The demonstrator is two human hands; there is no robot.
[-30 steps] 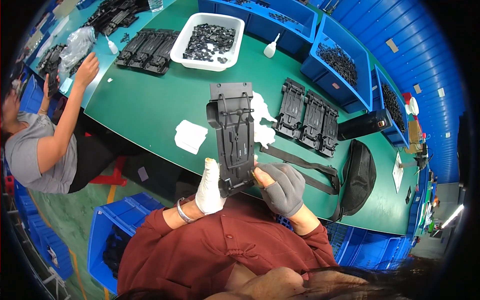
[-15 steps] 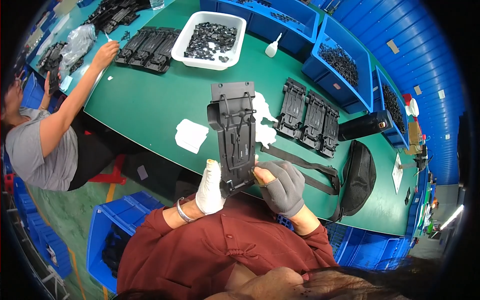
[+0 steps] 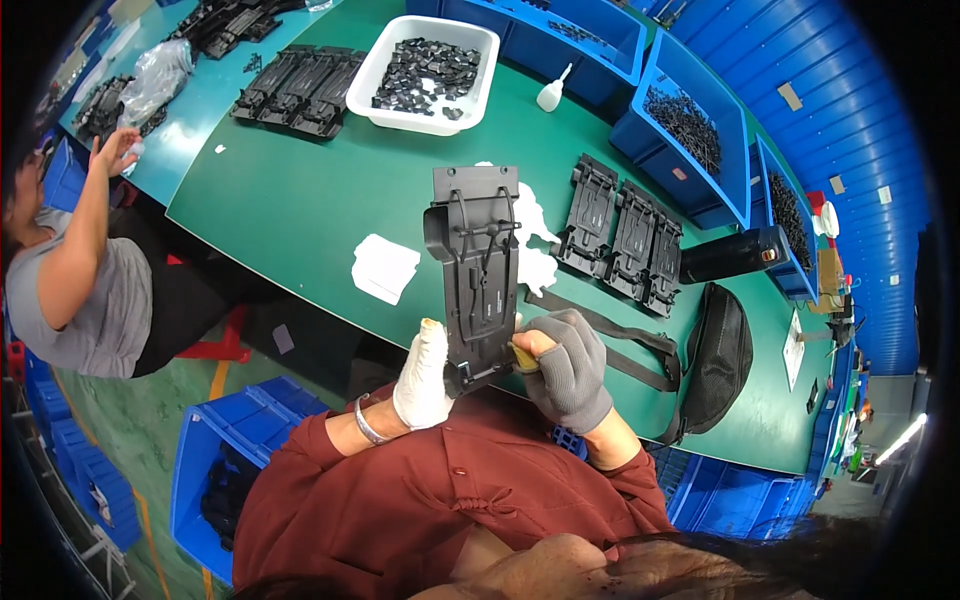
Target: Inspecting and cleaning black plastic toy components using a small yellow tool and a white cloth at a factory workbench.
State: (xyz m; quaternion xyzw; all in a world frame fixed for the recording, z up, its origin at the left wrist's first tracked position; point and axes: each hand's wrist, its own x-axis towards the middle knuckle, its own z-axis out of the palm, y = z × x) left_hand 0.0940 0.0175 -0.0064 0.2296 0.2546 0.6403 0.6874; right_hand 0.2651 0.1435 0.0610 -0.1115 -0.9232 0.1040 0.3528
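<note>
I hold a long black plastic frame part (image 3: 478, 270) upright over the near edge of the green table (image 3: 300, 210). My left hand (image 3: 423, 378), in a white glove, grips its lower left edge. My right hand (image 3: 566, 365), in a grey fingerless glove, presses a small yellowish piece against the part's lower right side. Behind the part lie white cloths (image 3: 530, 240), and another white cloth (image 3: 384, 267) lies to its left.
Three black parts (image 3: 622, 238) lie in a row at right, beside a black cylinder (image 3: 732, 256) and a black waist bag (image 3: 716, 356). A white tray of small black pieces (image 3: 424, 58), blue bins (image 3: 690, 130) and a white bottle (image 3: 551, 92) stand farther back. A co-worker (image 3: 75, 270) sits at left.
The co-worker's raised arm has swung left, away from the far table. My hands and the black part have barely moved.
</note>
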